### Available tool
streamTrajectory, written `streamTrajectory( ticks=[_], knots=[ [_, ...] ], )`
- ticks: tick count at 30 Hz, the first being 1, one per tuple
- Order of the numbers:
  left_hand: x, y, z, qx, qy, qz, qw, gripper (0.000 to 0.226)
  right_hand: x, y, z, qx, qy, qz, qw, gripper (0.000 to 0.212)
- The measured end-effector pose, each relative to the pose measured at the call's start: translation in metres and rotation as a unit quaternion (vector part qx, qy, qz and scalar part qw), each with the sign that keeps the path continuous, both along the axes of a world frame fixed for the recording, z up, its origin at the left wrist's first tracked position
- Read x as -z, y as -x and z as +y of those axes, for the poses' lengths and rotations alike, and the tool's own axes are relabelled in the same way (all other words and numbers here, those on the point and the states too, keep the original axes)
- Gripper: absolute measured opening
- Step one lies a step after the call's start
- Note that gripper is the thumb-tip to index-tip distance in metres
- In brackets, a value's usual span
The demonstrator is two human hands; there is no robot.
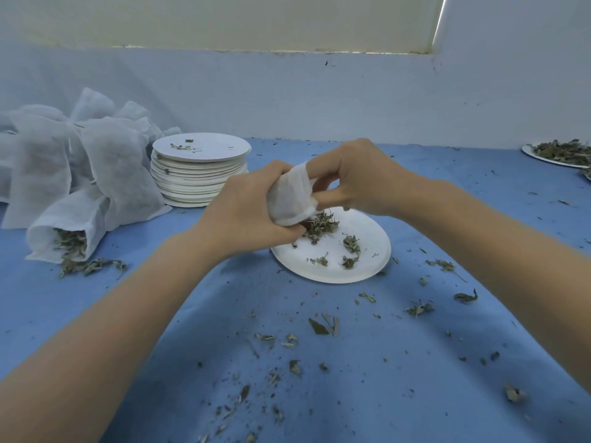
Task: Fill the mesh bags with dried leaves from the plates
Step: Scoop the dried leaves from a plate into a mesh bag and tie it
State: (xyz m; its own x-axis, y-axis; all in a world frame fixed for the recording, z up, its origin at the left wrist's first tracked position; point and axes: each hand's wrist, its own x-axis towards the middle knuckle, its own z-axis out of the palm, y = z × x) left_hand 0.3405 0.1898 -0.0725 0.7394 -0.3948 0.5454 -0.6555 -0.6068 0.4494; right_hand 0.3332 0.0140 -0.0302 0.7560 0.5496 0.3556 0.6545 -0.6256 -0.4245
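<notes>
White mesh bag (291, 199), bunched at the centre of the frame just above a paper plate (367, 266), is gripped in your left hand (252, 215), fingers curled round its body; your right hand (355, 177) pinches at its mouth, one finger wrapped in the fabric. Whether the mouth is open you cannot tell from here. Dried leaves (321, 227) lie heaped on the plate right under the bag, with smaller clumps (351, 243) toward the plate's near rim. The risk is spillage: a mouth held too narrow, or a bag tilted off the plate, would likely send leaves onto the blue tablecloth (160, 330), already littered with scraps (323, 326) across the lower frame. At left, a filled bag (64, 235) lies on its side, unclosed, with leaves trailing out of it, showing what a loose closure costs you. Behind it sit a heap of bags (73, 155) and a stack of used plates (200, 169); another plate of leaves (558, 153) waits at the right edge.
</notes>
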Motion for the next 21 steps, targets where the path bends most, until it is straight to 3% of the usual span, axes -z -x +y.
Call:
streamTrajectory(
  ticks=[3, 6, 10, 12, 14, 17, 19, 21],
  knots=[
    [0.002, -0.005, 0.005, -0.029, -0.031, -0.003, 0.999, 0.046, -0.004, 0.0, -0.004, -0.017, 0.024, 0.053, 0.998, 0.042],
    [0.004, -0.009, 0.011, -0.051, -0.033, -0.007, 0.998, 0.039, -0.004, -0.001, -0.004, -0.021, -0.031, 0.058, 0.998, 0.034],
    [0.004, -0.014, 0.019, -0.075, -0.008, 0.005, 0.997, 0.034, 0.007, -0.007, 0.001, 0.033, -0.125, 0.038, 0.991, 0.012],
    [0.006, -0.017, 0.023, -0.096, -0.022, 0.01, 0.995, 0.035, 0.013, -0.013, 0.0, 0.091, -0.132, 0.058, 0.985, 0.01],
    [0.01, -0.021, 0.026, -0.114, -0.038, 0.019, 0.993, 0.034, 0.021, -0.021, -0.003, 0.161, -0.066, 0.088, 0.981, 0.024],
    [0.016, -0.023, 0.028, -0.126, -0.051, 0.021, 0.99, 0.034, 0.04, -0.025, 0.004, 0.223, 0.151, 0.112, 0.957, 0.051],
    [0.017, -0.023, 0.028, -0.128, -0.062, 0.017, 0.99, 0.036, 0.05, -0.024, 0.012, 0.241, 0.173, 0.11, 0.949, 0.056],
    [0.018, -0.023, 0.028, -0.128, -0.069, 0.018, 0.989, 0.037, 0.055, -0.022, 0.016, 0.242, 0.163, 0.081, 0.953, 0.047]
  ],
)
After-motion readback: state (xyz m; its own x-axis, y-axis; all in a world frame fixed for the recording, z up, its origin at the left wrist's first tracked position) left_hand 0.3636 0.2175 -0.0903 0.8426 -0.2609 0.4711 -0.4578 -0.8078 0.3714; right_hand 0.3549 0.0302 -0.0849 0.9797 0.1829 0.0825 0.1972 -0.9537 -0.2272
